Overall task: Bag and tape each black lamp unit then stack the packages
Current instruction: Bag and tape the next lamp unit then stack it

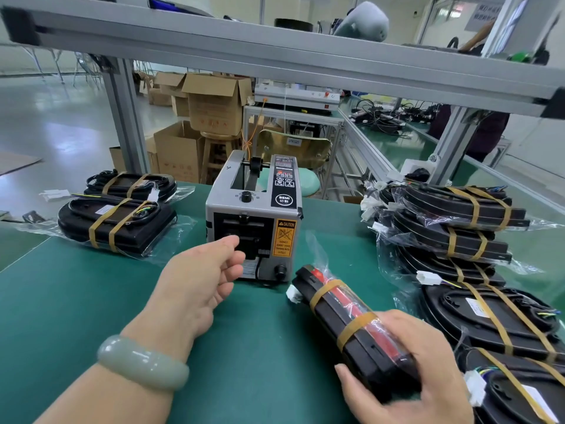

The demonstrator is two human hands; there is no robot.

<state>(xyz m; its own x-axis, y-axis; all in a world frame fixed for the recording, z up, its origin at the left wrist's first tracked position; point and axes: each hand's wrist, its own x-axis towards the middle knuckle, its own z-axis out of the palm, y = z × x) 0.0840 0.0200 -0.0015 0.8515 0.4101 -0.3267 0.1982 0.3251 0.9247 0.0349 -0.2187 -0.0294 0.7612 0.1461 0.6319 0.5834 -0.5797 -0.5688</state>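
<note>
Taping step: right hand (406,371) grips the bagged lamp unit (351,319) on edge near the mat's (91,301) front edge. Left hand (201,280), loosely open and empty, reaches the tape dispenser (253,221) outlet. Next likely needs a strip pulled, if one's out; can't tell.

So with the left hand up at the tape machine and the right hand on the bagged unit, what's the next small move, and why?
Probably the left hand closes its fingers at the tape dispenser outlet to pull a strip. It is open right at the outlet, holding nothing, while the right hand holds the bagged lamp unit tilted on the mat. That unit already carries two tape bands, so I cannot tell whether another is due.
</note>
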